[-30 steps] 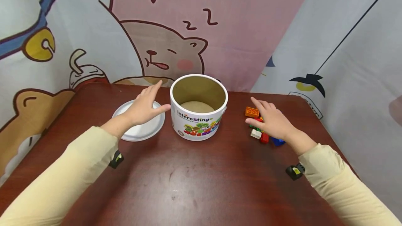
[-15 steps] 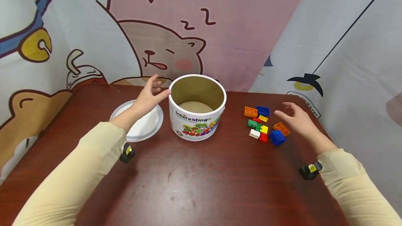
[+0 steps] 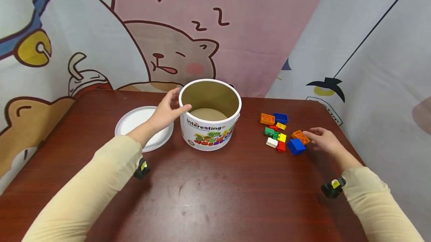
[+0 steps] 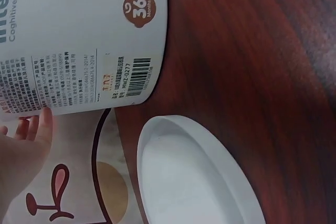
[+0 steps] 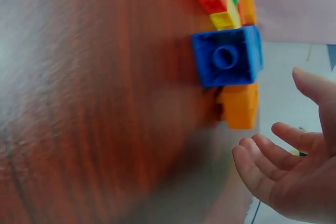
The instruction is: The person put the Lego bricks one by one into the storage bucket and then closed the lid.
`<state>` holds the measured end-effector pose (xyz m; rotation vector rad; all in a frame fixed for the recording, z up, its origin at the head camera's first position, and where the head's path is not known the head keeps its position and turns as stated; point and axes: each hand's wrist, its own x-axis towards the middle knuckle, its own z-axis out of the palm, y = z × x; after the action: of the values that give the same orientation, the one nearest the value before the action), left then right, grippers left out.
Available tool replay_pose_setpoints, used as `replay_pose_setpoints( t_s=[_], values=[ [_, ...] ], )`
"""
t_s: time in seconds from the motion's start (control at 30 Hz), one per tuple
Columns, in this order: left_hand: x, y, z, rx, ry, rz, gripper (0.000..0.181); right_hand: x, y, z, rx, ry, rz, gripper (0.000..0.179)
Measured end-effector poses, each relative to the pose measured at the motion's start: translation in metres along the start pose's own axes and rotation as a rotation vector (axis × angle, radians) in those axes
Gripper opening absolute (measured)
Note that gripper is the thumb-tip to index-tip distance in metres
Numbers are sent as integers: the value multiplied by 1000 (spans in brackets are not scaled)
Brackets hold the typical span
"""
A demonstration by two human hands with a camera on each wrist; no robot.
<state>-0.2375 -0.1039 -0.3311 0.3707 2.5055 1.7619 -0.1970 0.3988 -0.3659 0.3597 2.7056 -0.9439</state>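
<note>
A white printed bucket [image 3: 207,133] stands open-topped on the table. My left hand [image 3: 165,113] holds it at the left rim, thumb lapping over the edge and fingers against the outer wall; in the left wrist view the fingertips [image 4: 46,116] meet the printed side. At the right, my right hand [image 3: 324,143] is low beside the nearest toy bricks, an orange brick [image 3: 300,137] and a blue brick [image 3: 296,147]. Its fingers are loosely bent, with nothing between them. The right wrist view shows a gap between this hand and the orange brick [image 5: 240,106].
A white round lid [image 3: 161,137] lies left of the bucket, under the left forearm. Several more bricks, among them a white brick [image 3: 272,142] and a green brick [image 3: 269,131], lie between bucket and right hand. A printed curtain [image 3: 262,47] hangs behind the brown table [image 3: 215,189].
My left hand has moved right onto the bucket's rim. The right hand first drew back to the right from over the bricks, then lowered beside the orange and blue ones.
</note>
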Motion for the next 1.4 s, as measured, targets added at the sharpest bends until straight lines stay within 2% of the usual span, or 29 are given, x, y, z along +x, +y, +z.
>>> replay_pose_setpoints(
  t_s=[0.23, 0.43, 0.63, 0.93, 1.2, 1.4],
  values=[
    [0, -2, 3, 2, 14, 21, 66, 6, 17, 9, 35, -12, -2, 57],
    [0, -2, 5, 5, 12, 22, 67, 6, 16, 14, 68, 15, 10, 43],
    [1, -3, 4, 10, 8, 14, 68, 4, 10, 16, 144, 32, 34, 40],
    [1, -3, 4, -5, 14, 35, 65, 3, 3, 16, 167, 125, 96, 37],
    [1, -2, 2, -13, 16, 34, 66, 7, 5, 3, 364, 66, 128, 52],
    [2, -2, 2, -19, 16, 35, 65, 4, -1, -3, 424, 75, 120, 58]
  ],
)
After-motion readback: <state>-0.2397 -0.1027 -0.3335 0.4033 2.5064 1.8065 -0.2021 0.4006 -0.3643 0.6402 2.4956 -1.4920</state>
